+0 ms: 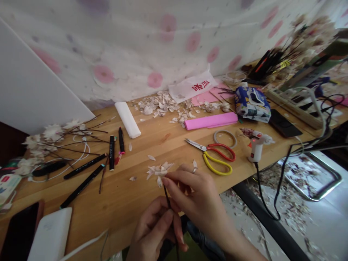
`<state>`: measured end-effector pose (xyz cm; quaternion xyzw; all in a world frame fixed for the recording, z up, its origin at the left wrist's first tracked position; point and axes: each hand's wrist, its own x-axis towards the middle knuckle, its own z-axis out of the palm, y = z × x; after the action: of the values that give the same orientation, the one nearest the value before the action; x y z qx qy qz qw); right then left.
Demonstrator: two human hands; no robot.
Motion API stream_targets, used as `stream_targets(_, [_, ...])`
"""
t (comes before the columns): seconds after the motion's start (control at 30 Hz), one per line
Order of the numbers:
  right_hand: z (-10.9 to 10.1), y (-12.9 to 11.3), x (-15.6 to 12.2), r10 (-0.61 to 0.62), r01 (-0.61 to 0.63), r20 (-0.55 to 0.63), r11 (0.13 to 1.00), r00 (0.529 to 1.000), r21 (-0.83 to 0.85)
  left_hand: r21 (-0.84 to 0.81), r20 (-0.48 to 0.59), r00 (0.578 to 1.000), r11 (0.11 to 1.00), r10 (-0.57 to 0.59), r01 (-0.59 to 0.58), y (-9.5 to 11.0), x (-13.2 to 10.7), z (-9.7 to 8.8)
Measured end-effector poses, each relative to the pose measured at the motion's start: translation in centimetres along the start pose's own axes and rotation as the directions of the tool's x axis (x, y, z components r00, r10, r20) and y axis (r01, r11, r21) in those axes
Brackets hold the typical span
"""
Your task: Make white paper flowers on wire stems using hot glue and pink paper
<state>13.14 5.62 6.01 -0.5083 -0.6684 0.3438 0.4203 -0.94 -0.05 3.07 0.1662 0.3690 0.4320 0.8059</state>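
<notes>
In front of me at the table's edge, my left hand [156, 228] is closed around a thin dark stem [166, 195] that slants down between its fingers. My right hand [193, 194], with a ring on one finger, pinches the stem's top just below a pale pinkish-white flower [160, 170] with pointed petals. Exactly what lies between the right fingertips is hidden. Loose petals [151, 158] lie on the wood near the flower. Beyond the right hand rest scissors [208, 152] with one red and one yellow handle, blades apart.
A glue gun [257, 145] with a lit red light stands at right, its cord hanging off the edge. Farther back are a petal heap [160, 103], pink crepe roll [212, 120], tape ring [225, 132] and wipes pack [252, 103]. Markers [112, 152] and finished-looking flower branches [51, 139] lie left.
</notes>
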Motion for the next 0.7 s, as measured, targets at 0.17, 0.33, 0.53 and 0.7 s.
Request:
stream_targets(0.17, [0.21, 0.50, -0.21, 0.116, -0.112, -0.009, 0.974, 0.993, 0.196, 0.011, 0.056, 0.998, 1.000, -0.002, 0.001, -0.12, 0.16, -0.04])
stream_targets(0.33, [0.42, 0.67, -0.52, 0.197, -0.182, -0.007, 0.918, 0.980, 0.352, 0.005, 0.088, 0.996, 1.000, -0.004, 0.003, -0.47, 0.24, -0.26])
stream_targets(0.53, [0.78, 0.76, -0.45, 0.249, -0.239, 0.034, 0.870, 0.968, 0.431, -0.042, 0.147, 0.989, 0.999, 0.008, -0.002, -0.57, 0.16, -0.66])
stream_targets(0.7, [1.04, 0.66, -0.54, 0.275, -0.297, 0.126, 0.767, 0.953, 0.569, -0.060, 0.139, 0.990, 0.998, 0.019, -0.011, -0.71, 0.06, -0.61])
